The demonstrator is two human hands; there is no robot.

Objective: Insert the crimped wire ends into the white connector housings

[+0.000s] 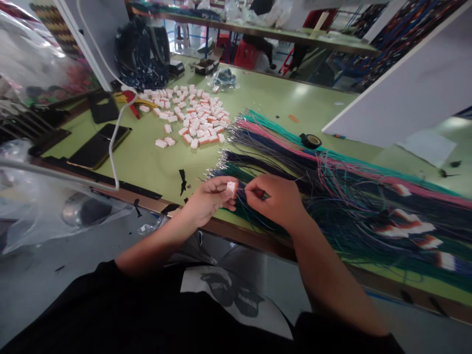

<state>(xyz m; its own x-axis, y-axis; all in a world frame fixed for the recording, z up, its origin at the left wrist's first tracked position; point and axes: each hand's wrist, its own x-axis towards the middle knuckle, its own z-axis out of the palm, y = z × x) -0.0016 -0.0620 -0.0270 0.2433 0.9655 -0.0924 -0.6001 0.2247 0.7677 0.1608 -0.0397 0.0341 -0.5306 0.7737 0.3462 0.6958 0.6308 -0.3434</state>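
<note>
Near the front edge of the green table, my left hand (211,197) pinches a small white and orange connector housing (232,188) between thumb and fingers. Just to its right, my right hand (275,199) has thumb and forefinger pressed together beside thin wires that run toward the connector. Whether a wire sits between those fingertips is too fine to make out. Bundles of wires in teal (265,120), pink (271,140), dark blue and green lie behind and to the right, their metal-tipped ends (221,160) pointing left. A pile of loose connector housings (201,118) is spread behind my left hand.
A black phone (99,146), red-and-yellow-handled pliers (132,102) and a white cable (112,142) are at the left. Black tape (310,141) rests on the wires. Wired connectors (405,223) lie at the right, under a white panel (401,83). Another bench (258,29) stands behind.
</note>
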